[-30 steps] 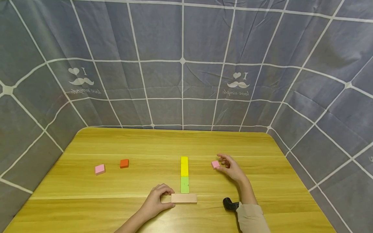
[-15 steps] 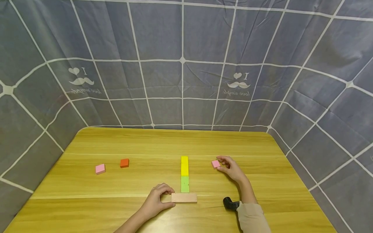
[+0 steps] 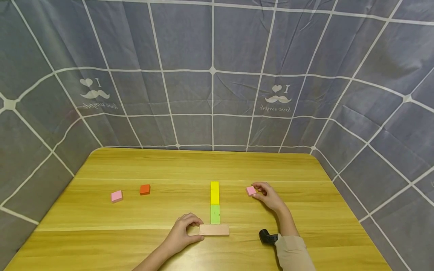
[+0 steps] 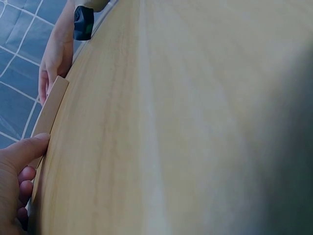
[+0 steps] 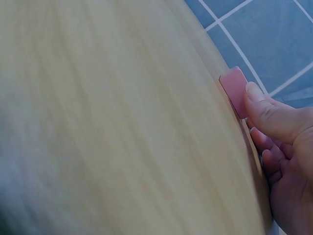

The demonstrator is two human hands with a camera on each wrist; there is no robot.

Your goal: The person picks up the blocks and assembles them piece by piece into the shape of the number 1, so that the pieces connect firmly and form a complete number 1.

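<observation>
My left hand (image 3: 183, 232) grips the left end of a plain wooden block (image 3: 217, 230), its thumb along the near side and its fingers at the far side. In the left wrist view that thumb (image 4: 29, 149) presses against the long wooden block (image 4: 53, 105). A green block (image 3: 215, 214) meets the wooden block's far side, and a yellow block (image 3: 214, 192) continues the line behind it. To the right, my right hand (image 3: 269, 197) pinches a small pink block (image 3: 250, 191). The right wrist view shows the thumb on the face of this pink block (image 5: 234, 90), low at the tabletop.
A second pink block (image 3: 116, 196) and an orange-red block (image 3: 145, 189) lie on the left of the wooden table (image 3: 176, 165). A black device (image 3: 268, 238) is worn at the right wrist. Grey gridded curtains (image 3: 190, 94) surround the table's back and sides.
The right hand's raised fingers have lowered and closed in on the small pink block. The left hand and the other blocks stay where they were.
</observation>
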